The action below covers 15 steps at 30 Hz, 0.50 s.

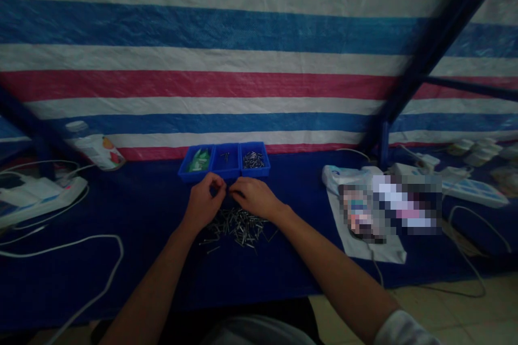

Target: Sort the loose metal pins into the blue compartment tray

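Observation:
A loose pile of thin metal screws or nails lies on the dark blue table. Over its far left side is my left hand, thumb and fingertips pinched together. My right hand is beside it, fingers bent and closed, its tips a small gap from the left ones. What either pinch holds is too small to make out. Just beyond my hands stand three joined blue trays: the left tray has green and clear packets, the middle tray a few metal pieces, the right tray many small metal pieces.
A striped sheet hangs behind the table. At left are a bottle, a white power strip and cables. To the right, a phone-like object lies on a white sheet, near another power strip and jars.

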Each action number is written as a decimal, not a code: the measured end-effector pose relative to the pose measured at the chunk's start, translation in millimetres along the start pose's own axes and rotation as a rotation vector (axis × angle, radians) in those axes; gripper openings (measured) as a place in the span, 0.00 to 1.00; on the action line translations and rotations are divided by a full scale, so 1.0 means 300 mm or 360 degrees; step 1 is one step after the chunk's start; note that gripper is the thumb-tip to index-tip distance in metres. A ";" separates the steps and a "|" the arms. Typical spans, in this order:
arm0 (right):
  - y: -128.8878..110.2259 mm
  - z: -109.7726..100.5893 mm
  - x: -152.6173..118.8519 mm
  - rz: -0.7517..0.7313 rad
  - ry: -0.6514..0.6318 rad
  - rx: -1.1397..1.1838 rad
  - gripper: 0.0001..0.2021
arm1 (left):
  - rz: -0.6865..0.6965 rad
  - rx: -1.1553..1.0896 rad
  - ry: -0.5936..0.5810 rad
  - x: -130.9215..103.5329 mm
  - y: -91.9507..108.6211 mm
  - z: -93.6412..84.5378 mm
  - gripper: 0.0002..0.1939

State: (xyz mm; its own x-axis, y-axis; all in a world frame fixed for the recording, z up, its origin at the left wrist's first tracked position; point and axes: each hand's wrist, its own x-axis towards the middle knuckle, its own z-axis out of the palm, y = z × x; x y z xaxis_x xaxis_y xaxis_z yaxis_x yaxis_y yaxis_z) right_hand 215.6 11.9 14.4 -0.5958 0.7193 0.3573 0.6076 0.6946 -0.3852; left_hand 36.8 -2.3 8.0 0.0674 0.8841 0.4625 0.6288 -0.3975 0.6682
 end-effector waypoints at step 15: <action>-0.015 0.029 -0.010 0.0043 0.0223 0.0139 0.10 | 0.0077 0.0019 -0.0017 -0.013 0.013 0.000 0.03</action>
State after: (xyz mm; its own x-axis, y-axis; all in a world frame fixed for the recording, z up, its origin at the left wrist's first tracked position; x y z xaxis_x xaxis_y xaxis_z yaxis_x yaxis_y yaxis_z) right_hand 210.1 6.5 7.6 -0.4970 0.7366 0.4587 0.5710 0.6757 -0.4663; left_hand 39.1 -7.4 8.8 0.1061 0.8663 0.4881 0.6336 -0.4372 0.6383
